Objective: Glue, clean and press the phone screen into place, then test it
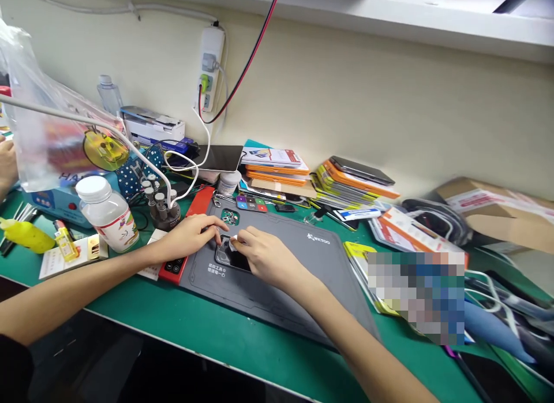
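A dark phone point(225, 254) lies face down on the grey work mat point(277, 276). My left hand point(190, 234) rests on its upper left edge, fingers curled down and pressing it. My right hand point(262, 254) is over the phone's right side, fingers pinched on a small white piece point(234, 240) held against the camera area. A red phone point(187, 237) lies along the mat's left edge, partly under my left wrist.
A white pill bottle point(108, 212), yellow lighter point(66, 241) and screwdriver stand point(162, 209) sit left. Stacked orange-edged packages point(277, 169) and a power strip point(210, 68) are at the wall. Cardboard boxes point(493, 209) and cables point(497, 299) crowd the right. Another person's hand point(6, 163) shows far left.
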Demonstrator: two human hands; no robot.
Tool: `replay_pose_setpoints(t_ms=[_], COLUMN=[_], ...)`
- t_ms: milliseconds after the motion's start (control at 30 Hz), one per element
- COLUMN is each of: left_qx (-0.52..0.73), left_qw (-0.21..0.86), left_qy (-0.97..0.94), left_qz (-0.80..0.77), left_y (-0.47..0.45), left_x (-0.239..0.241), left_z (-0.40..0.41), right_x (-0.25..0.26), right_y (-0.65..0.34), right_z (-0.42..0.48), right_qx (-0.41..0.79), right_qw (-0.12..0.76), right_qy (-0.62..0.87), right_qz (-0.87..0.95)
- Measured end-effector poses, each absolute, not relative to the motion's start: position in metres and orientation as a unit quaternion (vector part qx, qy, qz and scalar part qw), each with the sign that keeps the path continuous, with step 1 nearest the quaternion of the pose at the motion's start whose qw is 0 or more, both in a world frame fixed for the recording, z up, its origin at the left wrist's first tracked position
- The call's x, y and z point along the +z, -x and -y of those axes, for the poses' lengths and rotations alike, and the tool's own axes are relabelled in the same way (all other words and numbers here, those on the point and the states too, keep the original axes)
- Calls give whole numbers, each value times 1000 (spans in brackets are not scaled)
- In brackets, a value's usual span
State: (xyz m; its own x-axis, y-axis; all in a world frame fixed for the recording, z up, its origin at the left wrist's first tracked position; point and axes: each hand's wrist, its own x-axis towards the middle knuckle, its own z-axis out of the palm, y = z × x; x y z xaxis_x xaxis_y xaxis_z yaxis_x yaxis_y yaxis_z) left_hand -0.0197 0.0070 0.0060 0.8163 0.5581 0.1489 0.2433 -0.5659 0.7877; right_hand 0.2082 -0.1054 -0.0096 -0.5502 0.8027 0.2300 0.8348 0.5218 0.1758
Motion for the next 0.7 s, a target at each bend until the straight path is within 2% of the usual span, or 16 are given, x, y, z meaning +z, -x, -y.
replay_pose_setpoints(t_ms=[267,400,700], left_qx=[197,196,182], left_qw=[403,399,382], left_qy=[-864,-866,-870], left_qz=[-229,-229,-253], left_y=[19,19,19], left_x=[5,8,10], left_z=[-9,-8,-11], right_x=[-13,-12,-7], right_y=[-244,-251,-218], right_z=[132,147,104], right_qx=[-137,-143,-127], right_qw=[87,74,35], right_qy=[511,525,516], right_qz=[844,836,846])
